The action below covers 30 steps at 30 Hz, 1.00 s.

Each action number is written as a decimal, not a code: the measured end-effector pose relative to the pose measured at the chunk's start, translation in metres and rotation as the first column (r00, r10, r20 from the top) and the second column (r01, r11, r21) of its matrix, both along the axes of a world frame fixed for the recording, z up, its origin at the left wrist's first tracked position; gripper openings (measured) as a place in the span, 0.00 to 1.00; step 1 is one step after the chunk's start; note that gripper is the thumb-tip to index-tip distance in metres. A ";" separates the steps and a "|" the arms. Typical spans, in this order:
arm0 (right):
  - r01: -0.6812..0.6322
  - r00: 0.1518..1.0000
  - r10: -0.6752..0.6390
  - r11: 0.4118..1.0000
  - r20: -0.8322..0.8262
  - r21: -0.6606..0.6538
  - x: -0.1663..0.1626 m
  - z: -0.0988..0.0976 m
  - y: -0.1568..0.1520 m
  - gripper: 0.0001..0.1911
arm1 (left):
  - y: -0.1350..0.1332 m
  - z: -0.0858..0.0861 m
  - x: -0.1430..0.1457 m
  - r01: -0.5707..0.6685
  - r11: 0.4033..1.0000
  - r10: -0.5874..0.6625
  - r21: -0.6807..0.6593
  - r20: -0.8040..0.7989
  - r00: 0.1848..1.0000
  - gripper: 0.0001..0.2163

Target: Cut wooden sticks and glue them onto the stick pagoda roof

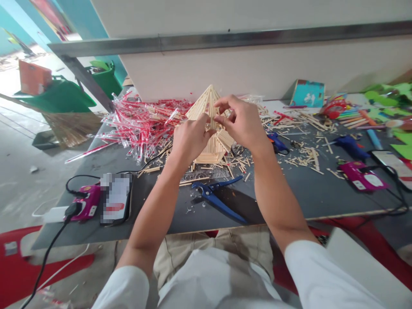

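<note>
A model built of thin wooden sticks (210,96), with a pointed roof and a wider layered base, stands in the middle of the table. My left hand (192,136) is closed at its left side, thumb and forefinger gripping the model just under the roof. From the right, my right hand (240,119) reaches to the roof's front with thumb and forefinger brought together; whatever lies between the fingertips is too small to make out. My hands cover part of the model's middle. On the near side lies a blue cutter (219,199), its handles spread.
Red-and-clear plastic wrappers (141,122) are heaped at left. Cut stick pieces (305,156) are scattered around. Blue glue guns (350,146) lie at right. Two magenta power adapters (367,176) with cables and a phone (116,197) sit near the edges. A wall (257,68) rises behind.
</note>
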State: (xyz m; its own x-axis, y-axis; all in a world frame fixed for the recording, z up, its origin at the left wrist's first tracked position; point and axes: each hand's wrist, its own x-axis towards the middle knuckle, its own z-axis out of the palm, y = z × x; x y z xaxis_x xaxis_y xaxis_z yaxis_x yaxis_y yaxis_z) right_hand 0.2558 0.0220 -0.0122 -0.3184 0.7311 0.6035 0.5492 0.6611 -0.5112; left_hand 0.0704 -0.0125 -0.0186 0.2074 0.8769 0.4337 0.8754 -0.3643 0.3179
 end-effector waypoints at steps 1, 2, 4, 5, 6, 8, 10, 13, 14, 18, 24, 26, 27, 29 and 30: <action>0.004 1.000 -0.004 1.000 -0.010 -0.007 0.000 -0.001 0.001 0.16 | 0.000 0.001 0.000 -0.002 1.000 0.002 -0.003 0.002 1.000 0.13; 0.013 0.999 -0.014 1.000 -0.031 -0.018 0.000 -0.002 0.001 0.17 | -0.001 0.002 0.000 -0.001 1.000 0.001 -0.004 0.002 1.000 0.13; 0.035 0.994 -0.039 0.999 -0.104 -0.041 -0.002 -0.006 0.005 0.17 | -0.001 0.003 -0.001 0.001 1.000 -0.001 -0.004 0.003 1.000 0.13; 0.042 0.987 -0.050 0.998 -0.154 -0.054 -0.003 -0.008 0.007 0.16 | -0.001 0.003 -0.001 0.001 1.000 -0.001 -0.006 0.005 1.000 0.13; 0.044 0.977 -0.058 0.996 -0.206 -0.072 -0.005 -0.011 0.010 0.15 | -0.001 0.003 -0.001 -0.001 1.000 0.001 -0.006 0.006 1.000 0.13; 0.043 0.950 -0.079 0.991 -0.301 -0.125 -0.009 -0.016 0.015 0.12 | 0.000 0.001 -0.001 -0.003 1.000 0.003 -0.002 0.006 1.000 0.13; 0.050 0.926 -0.114 0.982 -0.359 -0.184 -0.013 -0.019 0.020 0.10 | 0.000 0.000 -0.001 0.003 1.000 -0.004 0.008 0.003 1.000 0.13; 0.070 0.908 -0.160 0.969 -0.388 -0.235 -0.017 -0.021 0.023 0.09 | 0.000 -0.001 -0.001 0.008 1.000 -0.008 0.021 0.003 1.000 0.13; 0.074 0.907 -0.163 0.969 -0.387 -0.235 -0.018 -0.020 0.022 0.08 | 0.000 -0.001 -0.001 0.005 1.000 -0.005 0.019 0.001 1.000 0.13; 0.179 0.931 -0.178 0.984 -0.318 -0.026 -0.020 -0.013 0.013 0.04 | -0.002 0.001 0.001 -0.018 1.000 0.018 -0.005 -0.018 1.000 0.13; 0.224 0.974 -0.211 0.957 -0.085 0.183 -0.020 -0.007 0.004 0.05 | -0.001 0.001 0.001 -0.028 1.000 0.028 0.009 -0.030 0.999 0.13; 0.227 0.974 -0.217 0.957 -0.072 0.182 -0.020 -0.008 0.005 0.06 | 0.000 0.001 0.001 -0.029 1.000 0.029 0.005 -0.028 0.999 0.13; 0.228 0.973 -0.220 0.957 -0.067 0.180 -0.021 -0.009 0.005 0.06 | 0.000 0.001 0.001 -0.029 1.000 0.029 0.003 -0.025 0.999 0.14; 0.229 0.973 -0.222 0.957 -0.061 0.176 -0.021 -0.011 0.006 0.06 | 0.001 0.000 0.001 -0.028 1.000 0.028 0.001 -0.019 0.999 0.14; 0.229 0.973 -0.221 0.957 -0.062 0.176 -0.021 -0.012 0.007 0.06 | 0.001 -0.001 0.001 -0.028 1.000 0.028 0.003 -0.016 0.999 0.14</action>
State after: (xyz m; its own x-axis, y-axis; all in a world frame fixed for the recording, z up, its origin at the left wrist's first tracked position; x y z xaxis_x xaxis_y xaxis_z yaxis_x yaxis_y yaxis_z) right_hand 0.2351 0.0288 -0.0242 -0.1305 0.6583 0.7413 0.6754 0.6064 -0.4196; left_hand 0.0714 -0.0114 -0.0191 0.1899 0.8812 0.4329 0.8901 -0.3406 0.3029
